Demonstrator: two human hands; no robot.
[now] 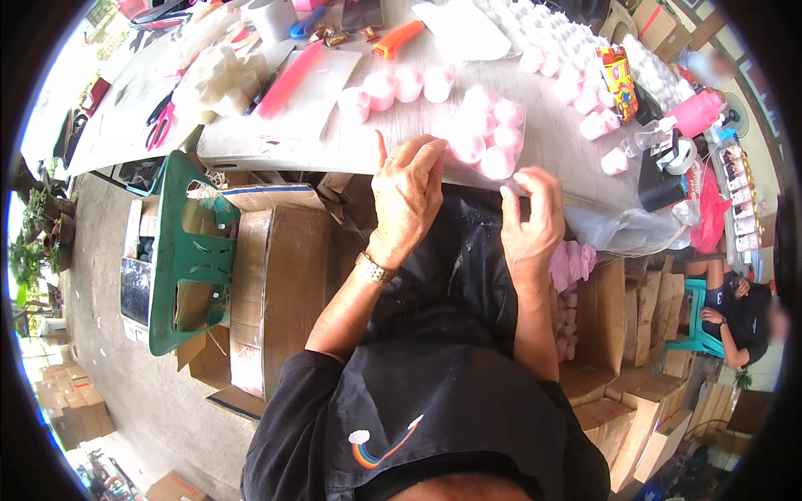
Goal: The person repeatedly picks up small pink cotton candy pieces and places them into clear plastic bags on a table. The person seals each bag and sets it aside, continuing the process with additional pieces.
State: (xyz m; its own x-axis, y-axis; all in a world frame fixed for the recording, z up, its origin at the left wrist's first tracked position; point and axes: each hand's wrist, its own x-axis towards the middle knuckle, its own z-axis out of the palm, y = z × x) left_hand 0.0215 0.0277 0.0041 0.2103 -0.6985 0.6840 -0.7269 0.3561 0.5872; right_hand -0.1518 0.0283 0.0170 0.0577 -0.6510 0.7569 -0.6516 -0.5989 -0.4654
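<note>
A clear plastic pack of pink cylindrical pieces (pixel 483 136) lies at the front edge of the table, between my hands. My left hand (pixel 409 188) is at the pack's left side, its thumb and forefinger drawn together at the plastic and its outer finger sticking up. By the near right corner is my right hand (pixel 535 219), fingers bent and the thumb a little apart from them; I see nothing between them. Just beyond the pack stands a short row of loose pink pieces (pixel 380 89).
More pink pieces (pixel 595 125) stand at the right, near a yellow snack packet (pixel 616 83) and a pink bottle (pixel 696 114). Pink-handled scissors (pixel 159 129) and an orange-handled tool (pixel 398 38) lie on the table. Cardboard boxes (pixel 292 288) flank me; a green chair (pixel 190 259) is left. Another person (pixel 746 321) sits at far right.
</note>
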